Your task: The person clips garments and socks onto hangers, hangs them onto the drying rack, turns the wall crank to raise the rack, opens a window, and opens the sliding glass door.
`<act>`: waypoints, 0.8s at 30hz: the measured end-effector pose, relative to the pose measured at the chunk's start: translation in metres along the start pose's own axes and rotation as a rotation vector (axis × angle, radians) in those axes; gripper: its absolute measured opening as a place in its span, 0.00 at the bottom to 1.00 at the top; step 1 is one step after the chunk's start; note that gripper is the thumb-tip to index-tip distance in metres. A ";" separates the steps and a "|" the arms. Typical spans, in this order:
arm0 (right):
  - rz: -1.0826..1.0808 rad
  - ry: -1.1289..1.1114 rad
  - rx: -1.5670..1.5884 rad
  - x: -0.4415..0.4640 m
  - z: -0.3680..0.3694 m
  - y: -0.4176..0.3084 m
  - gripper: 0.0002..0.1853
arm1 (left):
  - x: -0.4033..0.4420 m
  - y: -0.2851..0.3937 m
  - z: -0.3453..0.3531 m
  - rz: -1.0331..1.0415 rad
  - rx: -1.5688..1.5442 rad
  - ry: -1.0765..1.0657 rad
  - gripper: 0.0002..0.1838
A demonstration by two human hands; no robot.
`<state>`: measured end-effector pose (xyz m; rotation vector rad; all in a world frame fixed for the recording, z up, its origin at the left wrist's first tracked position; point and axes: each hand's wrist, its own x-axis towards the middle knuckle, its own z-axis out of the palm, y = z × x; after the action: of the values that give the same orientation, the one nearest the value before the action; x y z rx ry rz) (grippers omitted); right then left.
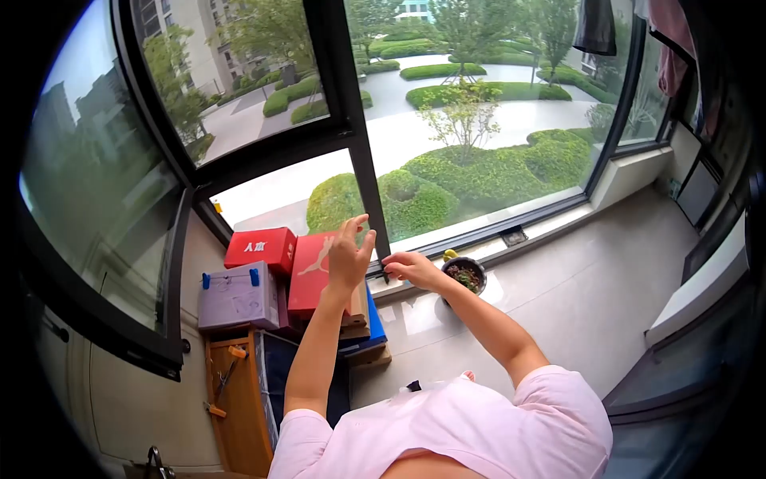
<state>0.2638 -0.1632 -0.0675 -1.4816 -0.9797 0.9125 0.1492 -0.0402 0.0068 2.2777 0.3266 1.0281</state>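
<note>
My left hand (349,259) is raised in front of the dark window post (369,184), above a red shoe box (309,275) with a pale jumping-figure logo. Its fingers are slightly bent and apart, with nothing visible between them. Lower and to the right, my right hand (413,270) is by the foot of the post, thumb and fingers drawn together. A small dark piece (386,277) shows at its fingertips; what it is cannot be made out. Close beside my right forearm stands a dark round pot (480,275) with a plant.
A smaller red box (261,248) and a purple box (239,297) with blue clips are stacked at left. Below them, a wooden cabinet (227,431) carries an orange-handled tool (226,379). An open window sash (104,279) juts in at left. Tiled floor (550,279) extends right; clothes (670,48) hang at upper right.
</note>
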 end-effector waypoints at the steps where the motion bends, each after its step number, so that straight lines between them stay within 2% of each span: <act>1: 0.052 0.119 0.065 -0.022 -0.037 0.026 0.15 | 0.004 0.015 0.036 0.099 -0.027 -0.038 0.16; 4: 0.141 0.431 0.309 -0.092 -0.128 0.067 0.14 | 0.023 0.056 0.140 0.142 -0.195 -0.377 0.14; 5: 0.119 0.523 0.268 -0.112 -0.154 0.073 0.13 | 0.029 0.074 0.171 0.178 -0.244 -0.458 0.13; 9: 0.108 0.749 0.291 -0.193 -0.235 0.087 0.12 | 0.040 0.128 0.304 0.276 -0.391 -0.719 0.11; 14: 0.142 0.974 0.291 -0.284 -0.298 0.104 0.12 | 0.034 0.205 0.422 0.312 -0.506 -1.083 0.14; 16: 0.204 1.160 0.312 -0.315 -0.319 0.109 0.11 | 0.030 0.233 0.462 0.359 -0.494 -1.175 0.14; 18: 0.224 1.242 0.312 -0.341 -0.340 0.118 0.11 | 0.028 0.256 0.503 0.341 -0.516 -1.291 0.16; 20: 0.263 1.335 0.367 -0.361 -0.359 0.124 0.12 | 0.022 0.274 0.548 0.283 -0.591 -1.345 0.16; 21: 0.284 1.365 0.363 -0.368 -0.370 0.127 0.13 | 0.024 0.287 0.563 0.332 -0.551 -1.343 0.17; 24: 0.246 1.480 0.396 -0.391 -0.404 0.134 0.14 | 0.022 0.314 0.639 0.312 -0.714 -1.379 0.20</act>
<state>0.5088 -0.6819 -0.1399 -1.4325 0.4522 -0.0193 0.6312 -0.5513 -0.1116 1.8386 -0.8365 -0.4279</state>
